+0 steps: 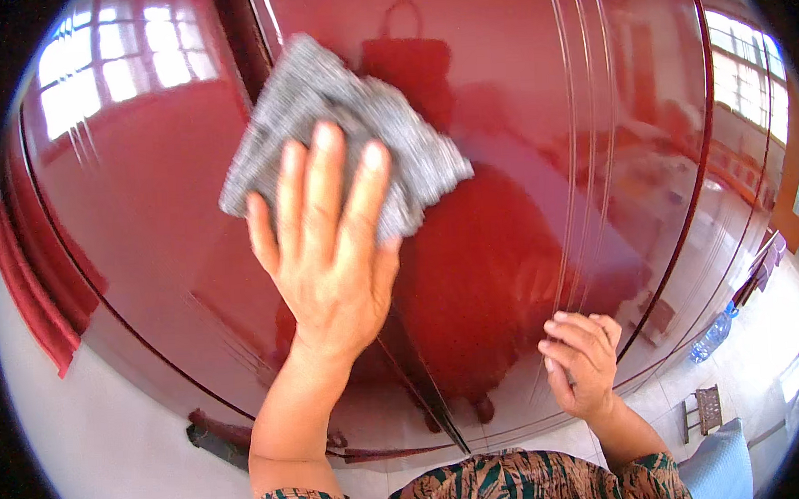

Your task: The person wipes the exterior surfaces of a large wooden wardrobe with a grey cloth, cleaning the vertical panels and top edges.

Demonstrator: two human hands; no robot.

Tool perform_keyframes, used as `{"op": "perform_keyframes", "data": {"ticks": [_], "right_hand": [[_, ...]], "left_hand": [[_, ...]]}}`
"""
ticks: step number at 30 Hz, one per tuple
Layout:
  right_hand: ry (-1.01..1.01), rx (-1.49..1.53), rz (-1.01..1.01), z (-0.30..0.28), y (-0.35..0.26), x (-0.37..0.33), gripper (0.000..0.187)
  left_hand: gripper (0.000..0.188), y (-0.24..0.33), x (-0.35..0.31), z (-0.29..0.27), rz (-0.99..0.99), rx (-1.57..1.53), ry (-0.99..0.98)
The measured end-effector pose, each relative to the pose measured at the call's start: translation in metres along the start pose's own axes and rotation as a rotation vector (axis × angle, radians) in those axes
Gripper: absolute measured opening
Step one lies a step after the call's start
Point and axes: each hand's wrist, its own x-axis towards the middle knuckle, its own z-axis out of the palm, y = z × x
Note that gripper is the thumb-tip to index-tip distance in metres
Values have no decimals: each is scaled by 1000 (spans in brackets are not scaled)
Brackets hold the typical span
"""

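Note:
A grey, streaky cleaning cloth (413,160) lies pressed against the glossy dark red wardrobe door (507,271). My left hand (332,243) holds it there from above, its fingers stretched and slightly spread over the fabric. The cloth spans the gap between two door panels, with its loose corners sticking out past my fingers. Lower right, my right hand (584,362) is raised close to the door surface with loosely bent fingers. Nothing shows in it, and I cannot tell whether its fingertips touch the door.
A dark red curtain (35,283) hangs at the left. Over the pale floor on the right are a small dark stool (705,410), a blue plastic bottle (713,334) and light blue fabric (721,467). Windows and a bag-like shape are reflected in the doors.

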Motion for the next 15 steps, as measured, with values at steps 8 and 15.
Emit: {"op": "perform_keyframes", "data": {"ticks": [8, 15], "right_hand": [[171, -88, 74, -11, 31, -7, 21], [145, -55, 103, -17, 47, -24, 22]], "left_hand": [[60, 58, -133, 26, 168, -126, -234], [53, 96, -216, 17, 228, -210, -463]]}}
